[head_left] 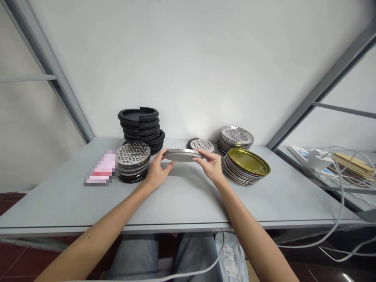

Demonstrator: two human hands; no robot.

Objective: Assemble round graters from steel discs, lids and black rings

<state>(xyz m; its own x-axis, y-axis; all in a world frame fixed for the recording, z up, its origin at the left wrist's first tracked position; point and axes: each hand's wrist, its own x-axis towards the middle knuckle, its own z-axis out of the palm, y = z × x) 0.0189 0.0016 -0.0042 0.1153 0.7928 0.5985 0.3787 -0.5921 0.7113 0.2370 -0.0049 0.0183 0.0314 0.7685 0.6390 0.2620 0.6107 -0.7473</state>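
Both hands hold a round, shallow metal lid (182, 156) up above the table, tilted so that its rim and flat grey side show. My left hand (160, 169) pinches its left edge, thumb below and fingers behind. On the right edge, my right hand (210, 164) grips it the same way. Left of my left hand stands a stack of metal discs with raised grating holes (134, 154). Close to my right hand is a pile of round metal lids, topped by a gold one (249, 160). A perforated disc in a black ring (202, 145) lies behind the held lid.
Black ring-shaped bases (138, 127) are stacked at the back left. Another pile of silver discs (237, 136) stands at the back right. A blurred pink item (102, 168) lies on the grey table (182, 207). White cables (337, 219) hang at the right.
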